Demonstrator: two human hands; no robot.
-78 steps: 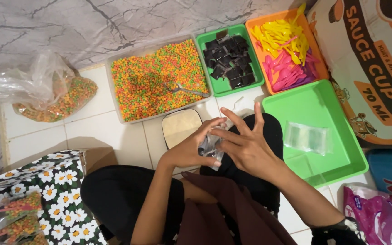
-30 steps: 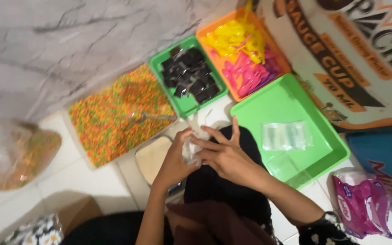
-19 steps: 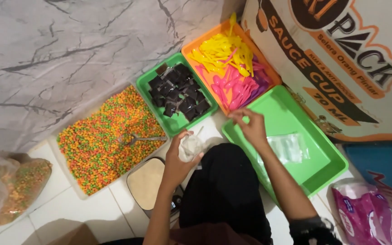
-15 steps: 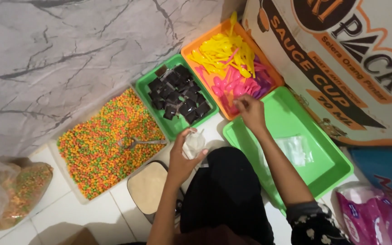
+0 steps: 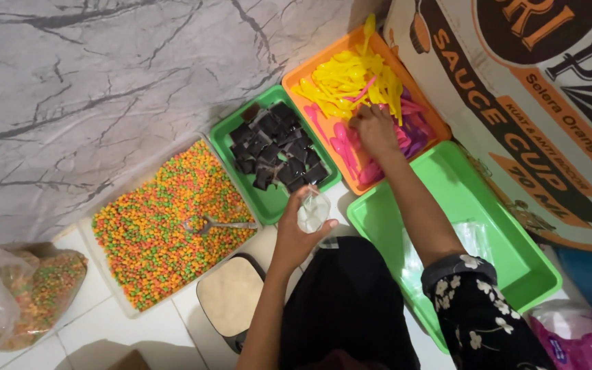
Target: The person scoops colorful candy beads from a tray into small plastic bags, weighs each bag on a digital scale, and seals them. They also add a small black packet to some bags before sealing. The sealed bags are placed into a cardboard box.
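head view: looking straight down at a tiled floor, trays fanned out along a marble wall.
left hand (image 5: 296, 236): curled around a small clear plastic cup (image 5: 313, 211), thumb on one side, fingers on the other; holding it over the floor gap between the trays.
small clear plastic cup: just below the green tray of dark squares, just left of the big green tray; tilted, long axis running up and to the right, mouth end toward the upper right as far as can be told; contents not clear.
right hand (image 5: 375, 130): stretched out over the orange tray (image 5: 296, 85), fingers bent down into the pile of plastic spoons (image 5: 351, 82); whether anything is pinched, cannot tell.
plastic spoons: yellow ones heaped at the far end, pink ones nearer; mostly lying with long axes running from upper right to lower left.
right sleeve (image 5: 477, 308): dark with white flowers, crossing the big green tray (image 5: 515, 267).
big green tray: near the right knee, a flat clear bag lying in it.
green tray of dark squares (image 5: 227, 133): between the orange tray and the tray of coloured pellets.
tray of coloured pellets (image 5: 152, 229): orange, green and yellow bits, a metal spoon (image 5: 217, 225) lying in them, handle pointing right.
pale container (image 5: 231, 298): just below the pellets, beside the left forearm.
clear sack of pellets (image 5: 25, 294): far left, well apart from both hands.
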